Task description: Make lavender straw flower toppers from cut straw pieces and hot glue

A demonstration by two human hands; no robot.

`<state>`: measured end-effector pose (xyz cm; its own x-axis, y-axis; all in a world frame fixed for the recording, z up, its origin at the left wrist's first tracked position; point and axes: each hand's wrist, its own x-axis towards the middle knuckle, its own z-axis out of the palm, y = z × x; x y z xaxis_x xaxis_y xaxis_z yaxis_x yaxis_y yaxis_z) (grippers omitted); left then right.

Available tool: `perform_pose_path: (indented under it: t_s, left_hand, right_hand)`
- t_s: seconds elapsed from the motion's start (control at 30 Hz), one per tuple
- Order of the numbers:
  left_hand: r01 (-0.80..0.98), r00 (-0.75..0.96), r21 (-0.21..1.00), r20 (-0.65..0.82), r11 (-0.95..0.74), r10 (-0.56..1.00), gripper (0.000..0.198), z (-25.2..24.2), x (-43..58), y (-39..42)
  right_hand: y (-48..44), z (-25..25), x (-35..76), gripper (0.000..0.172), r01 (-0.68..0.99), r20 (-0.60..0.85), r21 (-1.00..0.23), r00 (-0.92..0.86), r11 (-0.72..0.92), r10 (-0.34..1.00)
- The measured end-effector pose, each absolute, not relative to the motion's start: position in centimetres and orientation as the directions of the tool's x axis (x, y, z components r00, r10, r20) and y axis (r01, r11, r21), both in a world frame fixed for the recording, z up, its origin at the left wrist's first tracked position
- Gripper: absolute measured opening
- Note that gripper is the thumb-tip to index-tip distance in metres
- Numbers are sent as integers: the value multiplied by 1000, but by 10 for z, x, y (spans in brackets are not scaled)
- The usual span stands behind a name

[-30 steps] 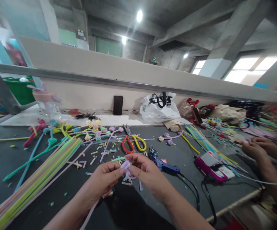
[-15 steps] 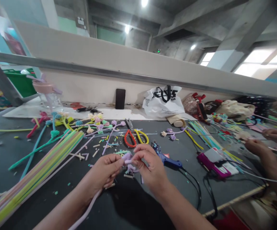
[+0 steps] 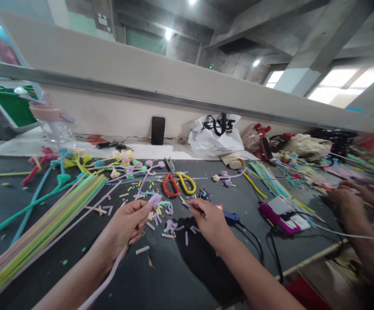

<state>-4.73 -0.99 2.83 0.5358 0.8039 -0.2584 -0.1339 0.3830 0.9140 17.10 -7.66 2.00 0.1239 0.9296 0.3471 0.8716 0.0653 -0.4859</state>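
My left hand [image 3: 129, 221] pinches a lilac pipe cleaner flower [image 3: 155, 199] by its base, and a long lilac stem [image 3: 111, 275] trails below the wrist. To the right, my right hand [image 3: 209, 217] is apart from the flower, its thumb and fingers pinched together. A small pale thing shows at those fingertips, too small to make out. Short lilac pipe cleaner pieces [image 3: 171, 226] lie on the table between and below the hands. Scissors [image 3: 171, 184] with one red and one yellow handle lie just beyond them.
A blue glue gun [image 3: 230, 216] with a black cord lies right of my right hand. Long pipe cleaners [image 3: 60, 219] are bundled at left, with finished flower stems [image 3: 129, 165] behind. A purple case [image 3: 279, 218] is at right, near a co-worker's hands [image 3: 345, 198].
My hands have moved apart; the right has let go of the lilac flower and gone right, while the left keeps it. More lilac pieces show on the table. The view has shifted slightly.
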Motion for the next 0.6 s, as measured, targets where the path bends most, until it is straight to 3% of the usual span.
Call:
perform_pose_path:
  t_s: [0.13,0.27,0.33,0.47,0.6]
  left_hand:
    - [-144,549,894,-284,424,786,34,23,-47,-8]
    - [-176,596,863,-289,473,749,33,26,-46,-10]
    - [-182,608,852,-295,491,737,30,28,-46,-12]
    - [-181,609,844,-307,505,732,28,30,-45,-13]
    - [-189,600,846,-303,499,740,28,31,-44,-12]
  right_hand:
    - [-95,35,192,13,935,309,-320,258,-156,915]
    - [-110,35,218,38,908,162,-83,419,-411,893]
    - [-112,31,226,47,894,45,-16,449,-449,893]
    - [-109,25,233,56,916,-30,-17,400,-401,916]
    - [-105,30,238,56,918,64,-106,389,-381,919]
